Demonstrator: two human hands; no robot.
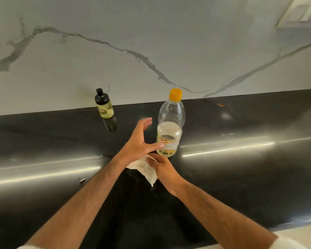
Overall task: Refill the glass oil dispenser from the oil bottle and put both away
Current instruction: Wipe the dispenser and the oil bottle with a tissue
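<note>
While both containers stand capped: refill looks done, putting away not yet begun.
Dispenser: small clear glass oil dispenser with black pump cap (104,106), upright at the back of the worktop near the wall, pale yellow-green oil inside, level hard to read.
Bottle: clear plastic oil bottle with orange screw cap (171,123), upright just right of centre, well apart from the dispenser; oil fills roughly its lower half, upper part empty.
Left hand: left hand (138,141) raised just beside the bottle, fingers (147,121) spread wide and straight, holding nothing; thumb tip reaches the bottle's lower label, contact uncertain.
Right hand: right hand (162,168) below the left, fingers curled round a crumpled white paper towel (147,169), pressed close to the left palm's heel.
Step in hand: judged as wiping oil off the hands or the bottle base before storing.
Left to do: carry bottle and dispenser to their storage place, which is out of view.
Surface: glossy black stone worktop (241,177), bright streaks of reflected light, a few small specks or drips left of the arms.
Room: white marble-look backsplash with grey veins (151,51); pale switch plate (302,13) at upper right.
</note>
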